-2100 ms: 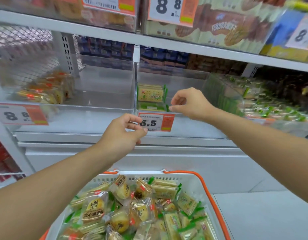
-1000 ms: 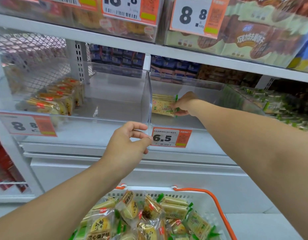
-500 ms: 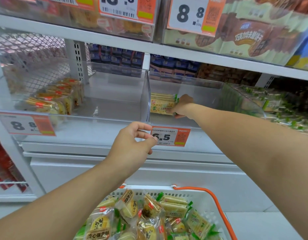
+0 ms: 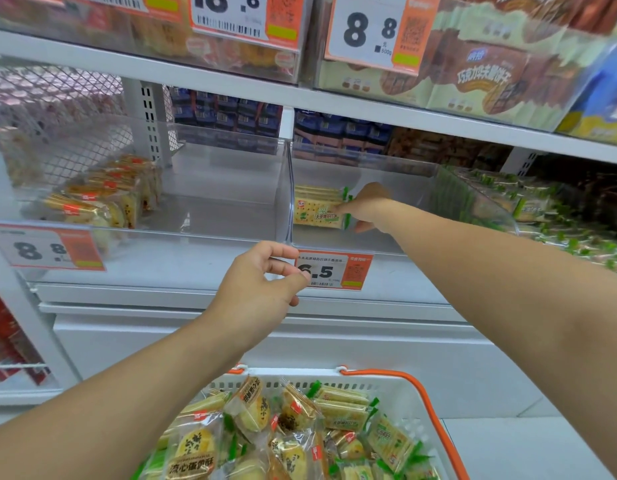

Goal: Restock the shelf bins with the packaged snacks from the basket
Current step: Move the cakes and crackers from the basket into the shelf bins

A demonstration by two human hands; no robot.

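A white basket (image 4: 397, 386) with orange handles sits low in front of me, full of wrapped snacks (image 4: 293, 438). My right hand (image 4: 367, 206) reaches inside the clear middle bin (image 4: 473, 199) and holds the right end of a small stack of green-and-yellow cracker packs (image 4: 317, 209) standing against the bin's left wall. My left hand (image 4: 262, 282) is at the front edge of the bins, fingers curled and pinching the clear front lip beside the 6.5 price tag (image 4: 335, 270).
The left bin (image 4: 213, 188) holds a row of orange-labelled pastry packs (image 4: 102, 199). The right bin is full of green cracker packs (image 4: 556, 216). The shelf above (image 4: 231, 84) carries boxed snacks and price tags. A white cabinet front lies below.
My right hand went from the bin's front rim deep into the middle bin and now holds the cracker stack. My left hand stays at the front lip.
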